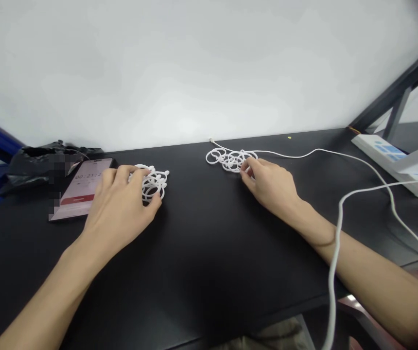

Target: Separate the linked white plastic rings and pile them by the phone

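Observation:
My left hand (121, 204) rests on the black table (209, 253), fingers curled round a bunch of small white rings (155, 183). My right hand (267, 182) lies farther right, its fingertips pinching at a second pile of white rings (231, 159) near the table's back edge. What the fingertips hold, if anything, is hidden.
A phone (81, 192) showing a timer lies left of my left hand, with a black bag (37, 163) behind it. A white cable (340, 214) runs from the ring pile across my right forearm. A white power strip (402, 163) sits at the right edge.

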Motion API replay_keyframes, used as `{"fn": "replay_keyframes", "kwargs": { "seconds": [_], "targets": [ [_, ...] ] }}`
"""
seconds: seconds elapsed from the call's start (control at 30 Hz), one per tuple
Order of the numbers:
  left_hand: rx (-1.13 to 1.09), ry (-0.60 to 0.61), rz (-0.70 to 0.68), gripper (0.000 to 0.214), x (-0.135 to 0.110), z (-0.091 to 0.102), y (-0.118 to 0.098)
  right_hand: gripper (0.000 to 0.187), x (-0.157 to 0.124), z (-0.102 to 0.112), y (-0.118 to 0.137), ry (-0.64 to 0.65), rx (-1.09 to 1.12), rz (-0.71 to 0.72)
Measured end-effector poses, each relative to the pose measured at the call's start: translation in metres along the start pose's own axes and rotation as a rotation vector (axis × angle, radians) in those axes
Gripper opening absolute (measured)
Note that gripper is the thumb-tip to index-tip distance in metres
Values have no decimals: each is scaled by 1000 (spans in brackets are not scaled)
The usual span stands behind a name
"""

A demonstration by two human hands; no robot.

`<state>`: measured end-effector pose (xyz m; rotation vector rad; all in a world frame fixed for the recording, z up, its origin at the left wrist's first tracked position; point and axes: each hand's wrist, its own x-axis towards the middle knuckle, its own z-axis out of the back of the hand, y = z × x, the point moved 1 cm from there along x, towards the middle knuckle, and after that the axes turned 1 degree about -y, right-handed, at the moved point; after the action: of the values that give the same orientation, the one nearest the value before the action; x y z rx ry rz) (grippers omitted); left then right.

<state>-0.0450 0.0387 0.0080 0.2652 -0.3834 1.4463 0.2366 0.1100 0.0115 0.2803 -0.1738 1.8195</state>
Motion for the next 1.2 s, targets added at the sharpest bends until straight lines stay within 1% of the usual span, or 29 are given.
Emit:
{"fn": "replay_keyframes", "kwargs": {
  "seconds": [0.1, 0.2, 0.23, 0.3, 0.4, 0.47, 0.53, 0.63, 0.7, 0.83, 0.97, 1.1, 1.2],
  "targets": [
    [-60, -13, 11, 41, 0, 0, -4, 15, -2, 2, 0, -56, 24, 24],
    [-92, -48, -11, 43, 0, 1, -15, 14, -6, 3, 3, -109, 117, 136],
    [-107, -59, -43, 44, 0, 0, -20, 13, -9, 3, 6, -114, 170, 202],
    [-142, -44, -144, 48, -2, -1, -32, 13, -15, 4, 13, -106, 273, 353],
    [-179, -16, -311, 54, -8, -4, -47, 15, -24, 6, 25, -61, 356, 564],
    [-204, -9, -388, 51, -11, -6, -54, 16, -30, 7, 32, -47, 381, 669],
    [-237, -5, -430, 43, -13, -7, -57, 17, -33, 8, 35, -63, 404, 729],
    [-295, 9, -430, 39, -13, -9, -58, 15, -35, 8, 35, -96, 441, 738],
    [-330, 14, -417, 40, -12, -9, -57, 15, -36, 7, 34, -86, 489, 702],
    [-393, -10, -422, 39, -11, -8, -58, 20, -36, 6, 34, 7, 696, 610],
    [-445, -54, -455, 46, -11, -6, -59, 14, -36, 7, 37, 70, 858, 597],
    [-458, -69, -464, 48, -12, -4, -61, 7, -37, 8, 41, 39, 965, 597],
    [-474, -64, -465, 46, -13, -5, -63, 6, -38, 8, 41, 4, 1020, 553]
  ]
}}
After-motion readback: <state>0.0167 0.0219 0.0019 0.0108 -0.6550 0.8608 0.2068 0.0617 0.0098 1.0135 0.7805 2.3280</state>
